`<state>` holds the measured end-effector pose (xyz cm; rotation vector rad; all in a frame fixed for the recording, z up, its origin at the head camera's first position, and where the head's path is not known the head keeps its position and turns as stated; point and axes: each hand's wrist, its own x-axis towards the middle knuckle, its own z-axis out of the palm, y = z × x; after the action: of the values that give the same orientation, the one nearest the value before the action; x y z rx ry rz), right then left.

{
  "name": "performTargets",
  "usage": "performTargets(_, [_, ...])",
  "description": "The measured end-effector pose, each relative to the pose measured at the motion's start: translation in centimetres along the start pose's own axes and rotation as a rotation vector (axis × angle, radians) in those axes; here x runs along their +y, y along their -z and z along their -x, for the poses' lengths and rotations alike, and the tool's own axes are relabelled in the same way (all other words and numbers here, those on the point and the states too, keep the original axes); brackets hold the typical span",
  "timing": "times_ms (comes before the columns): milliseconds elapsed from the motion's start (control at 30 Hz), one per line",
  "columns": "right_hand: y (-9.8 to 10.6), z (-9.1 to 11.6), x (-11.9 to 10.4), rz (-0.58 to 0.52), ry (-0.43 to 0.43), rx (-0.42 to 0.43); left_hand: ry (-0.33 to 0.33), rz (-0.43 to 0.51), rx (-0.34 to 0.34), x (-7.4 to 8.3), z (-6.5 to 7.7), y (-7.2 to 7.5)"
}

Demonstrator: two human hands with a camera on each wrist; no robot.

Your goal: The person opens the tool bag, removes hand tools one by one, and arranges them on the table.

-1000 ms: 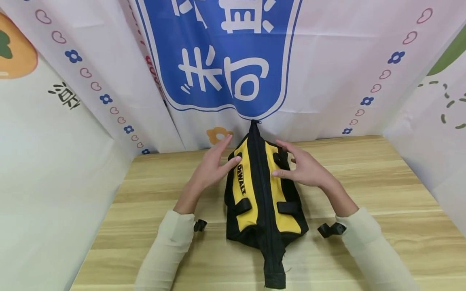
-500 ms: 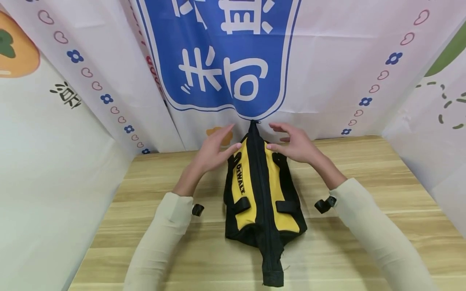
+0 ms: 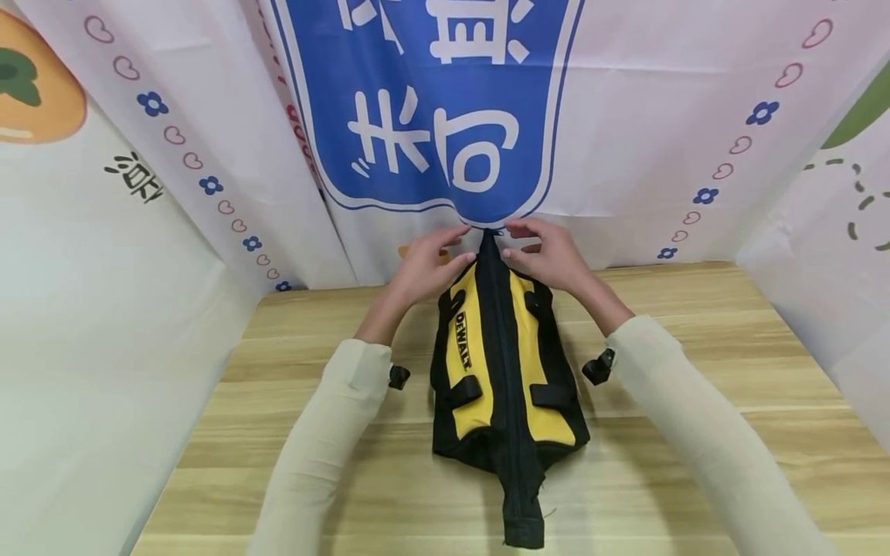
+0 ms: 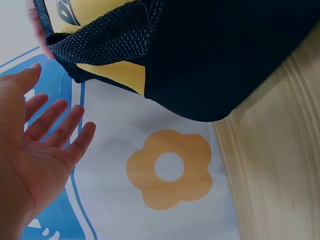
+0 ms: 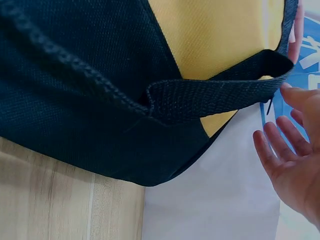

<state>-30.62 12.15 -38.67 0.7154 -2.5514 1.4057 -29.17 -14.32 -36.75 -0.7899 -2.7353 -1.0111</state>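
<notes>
A yellow and black DeWalt tool bag lies lengthwise on the table, its closed zipper running along the top. At the bag's far end, the zipper's tapered tip with a small pull points toward the wall. My left hand is on the left of that tip, fingers apart and loosely bent. Opposite it, my right hand has its thumb and fingertips close to the tip's right side. Both palms show nothing held in the wrist views, where the bag's black carry loops stand beside the hands.
The wood-grain table meets a white printed cloth wall right behind the bag. More cloth hangs at the left side and right side. A black zipper tab extends from the bag's near end.
Both hands have moved forward from the bag's sides to its far end and drawn closer together around the zipper tip. The bag stays in place.
</notes>
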Motion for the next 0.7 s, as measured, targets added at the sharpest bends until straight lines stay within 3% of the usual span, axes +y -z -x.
performTargets(300, [-0.4,-1.5,0.5,0.044,-0.01,0.039,0.049,0.081,0.001,-0.3,-1.8,-0.8])
performTargets(700, [-0.7,-2.9,1.0,0.061,-0.037,0.023,0.073,0.134,0.0,-1.0,-3.5,-1.7])
